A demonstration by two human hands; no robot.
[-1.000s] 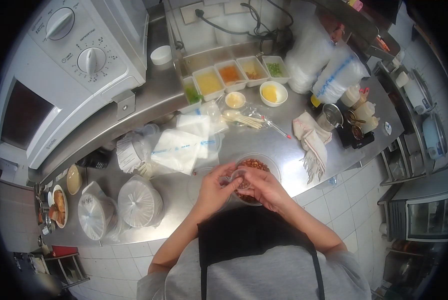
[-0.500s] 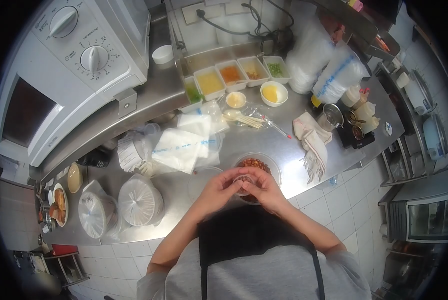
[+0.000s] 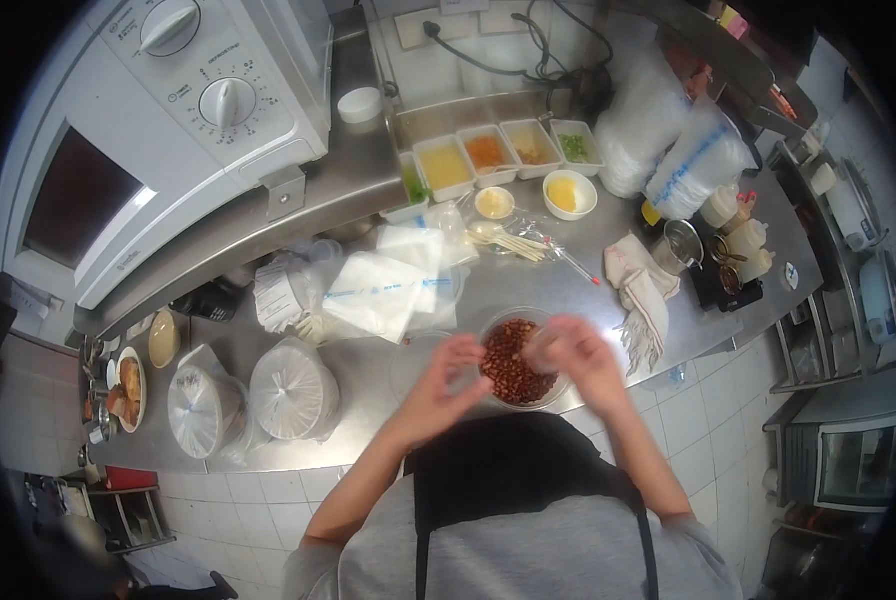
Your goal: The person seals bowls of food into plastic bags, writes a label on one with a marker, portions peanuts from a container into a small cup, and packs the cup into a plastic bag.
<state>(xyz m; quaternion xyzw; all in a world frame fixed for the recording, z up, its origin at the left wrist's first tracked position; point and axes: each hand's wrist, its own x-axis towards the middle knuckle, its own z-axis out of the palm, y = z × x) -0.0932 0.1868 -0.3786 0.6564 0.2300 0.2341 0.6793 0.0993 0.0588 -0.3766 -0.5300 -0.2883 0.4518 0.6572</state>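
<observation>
My left hand (image 3: 446, 388) is at the left rim of a clear round tub (image 3: 516, 402), its fingers curved around a small clear plastic piece (image 3: 461, 377). Whether that piece is a lid or a cup I cannot tell. Reddish-brown nuts (image 3: 508, 366) fill the tub. Over its right side is my right hand (image 3: 580, 358), blurred by motion, with its fingers closed on a small clear plastic cup (image 3: 538, 352). The cup's contents are too smeared to make out.
White tubs of chopped ingredients (image 3: 487, 153) line the back. A bowl of yellow food (image 3: 570, 194), a cloth (image 3: 643, 290) and bagged containers (image 3: 294, 390) share the steel counter (image 3: 388, 455). Plastic bags (image 3: 378, 290) lie left of centre, below a microwave (image 3: 168, 140).
My hands were together around a small clear cup above the tub. They have moved apart, left and right, uncovering the nuts. The whole view has shifted slightly.
</observation>
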